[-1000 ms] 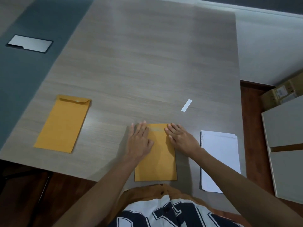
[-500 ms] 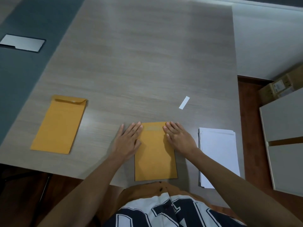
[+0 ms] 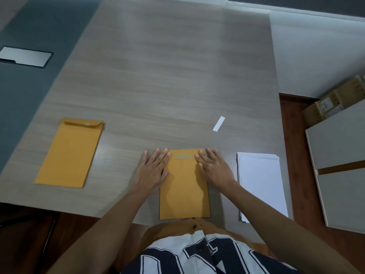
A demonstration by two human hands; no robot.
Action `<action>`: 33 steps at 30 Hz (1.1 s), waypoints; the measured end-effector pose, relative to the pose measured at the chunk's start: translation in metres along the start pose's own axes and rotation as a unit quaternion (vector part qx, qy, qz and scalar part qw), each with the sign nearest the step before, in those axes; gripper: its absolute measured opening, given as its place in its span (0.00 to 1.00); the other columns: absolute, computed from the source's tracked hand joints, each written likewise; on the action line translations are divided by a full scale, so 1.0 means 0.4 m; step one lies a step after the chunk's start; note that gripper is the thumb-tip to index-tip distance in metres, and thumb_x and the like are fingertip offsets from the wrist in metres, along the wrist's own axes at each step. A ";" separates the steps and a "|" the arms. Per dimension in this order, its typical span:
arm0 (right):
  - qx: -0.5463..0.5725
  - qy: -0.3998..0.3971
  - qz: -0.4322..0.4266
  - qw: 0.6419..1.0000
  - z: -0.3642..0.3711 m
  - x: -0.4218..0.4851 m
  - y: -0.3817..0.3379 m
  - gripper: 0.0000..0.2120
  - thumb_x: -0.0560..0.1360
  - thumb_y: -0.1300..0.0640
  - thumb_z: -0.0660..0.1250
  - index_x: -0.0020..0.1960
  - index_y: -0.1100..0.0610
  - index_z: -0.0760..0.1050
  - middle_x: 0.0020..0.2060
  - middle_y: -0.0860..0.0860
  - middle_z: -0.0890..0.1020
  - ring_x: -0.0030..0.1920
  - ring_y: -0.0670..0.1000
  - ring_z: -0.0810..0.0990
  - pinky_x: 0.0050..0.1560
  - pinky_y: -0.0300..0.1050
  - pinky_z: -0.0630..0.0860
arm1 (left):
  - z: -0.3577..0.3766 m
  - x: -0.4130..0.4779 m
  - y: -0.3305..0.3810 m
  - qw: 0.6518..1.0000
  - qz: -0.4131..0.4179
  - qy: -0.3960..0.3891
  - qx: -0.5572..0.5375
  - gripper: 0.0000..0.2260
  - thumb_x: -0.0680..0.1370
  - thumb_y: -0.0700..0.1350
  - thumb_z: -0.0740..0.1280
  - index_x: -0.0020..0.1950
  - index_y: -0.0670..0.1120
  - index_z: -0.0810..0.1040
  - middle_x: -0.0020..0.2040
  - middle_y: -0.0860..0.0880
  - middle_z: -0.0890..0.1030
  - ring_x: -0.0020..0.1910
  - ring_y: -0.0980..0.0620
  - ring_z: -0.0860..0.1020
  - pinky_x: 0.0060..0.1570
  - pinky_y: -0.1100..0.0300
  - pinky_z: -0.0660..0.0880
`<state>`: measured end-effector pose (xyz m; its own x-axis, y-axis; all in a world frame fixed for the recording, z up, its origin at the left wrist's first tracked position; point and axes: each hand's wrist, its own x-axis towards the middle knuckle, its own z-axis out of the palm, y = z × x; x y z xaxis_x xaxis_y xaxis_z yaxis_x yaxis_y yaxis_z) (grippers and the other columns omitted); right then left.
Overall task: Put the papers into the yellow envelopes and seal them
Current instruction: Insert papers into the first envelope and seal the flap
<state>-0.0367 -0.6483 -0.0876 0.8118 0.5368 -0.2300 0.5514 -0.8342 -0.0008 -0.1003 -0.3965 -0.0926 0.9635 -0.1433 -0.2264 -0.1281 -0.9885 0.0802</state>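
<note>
At the table's (image 3: 177, 76) near edge, the envelope (image 3: 183, 186) lies under 2 hands. The left hand (image 3: 153, 171) and right hand (image 3: 214, 169), fingers straight and slightly spread, press its flap (image 3: 182, 156) corners. Uneven pressure could leave the middle unstuck.

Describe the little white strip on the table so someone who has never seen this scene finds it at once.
On the grey wood-grain table, find the yellow envelope right before the person and the stack of white papers to its right. The white strip lies alone, beyond the gap between them, slanted. Unlike the papers, it is one tiny narrow slip.
</note>
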 end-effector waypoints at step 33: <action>0.110 -0.084 0.166 0.976 -0.089 0.115 0.147 0.38 0.75 0.28 0.51 0.79 0.46 0.52 0.79 0.44 0.53 0.78 0.58 0.45 0.77 0.57 0.43 | -0.118 0.302 0.050 0.992 0.068 -0.108 0.018 0.64 0.58 0.83 0.56 0.79 0.46 0.35 0.80 0.49 0.36 0.78 0.47 0.35 0.75 0.43 0.36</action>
<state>0.0400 -0.6683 -0.0636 0.8855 0.2197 -0.4094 0.1936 -0.9755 -0.1047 0.0247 -0.4313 -0.0724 0.8645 -0.2780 -0.4188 -0.2649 -0.9600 0.0906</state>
